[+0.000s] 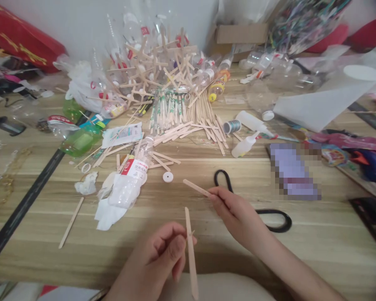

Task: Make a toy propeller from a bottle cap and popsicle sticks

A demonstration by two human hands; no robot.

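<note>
Near the table's front edge, my left hand (163, 259) is closed on a wooden craft stick (191, 259) that stands nearly lengthwise, with a small pale sliver crossing its upper part. My right hand (235, 211) pinches the end of a second flat wooden stick (196, 187), which points up and left; the two sticks are apart. Behind the right hand and forearm lie scissors with black handles (277, 221), their blades hidden. One loose wooden stick (71, 223) rests on the table at the left. A white disc (167, 177) lies just beyond the sticks.
Several wooden sticks and skewers (200, 106) lie piled mid-table, with plastic bottles (131, 175) around them. Small white squeeze bottles (244, 145) and a thread spool (232, 126) stand right of the pile. A blurred-out phone-like shape (293, 171) lies at the right, a cardboard box (241, 35) behind.
</note>
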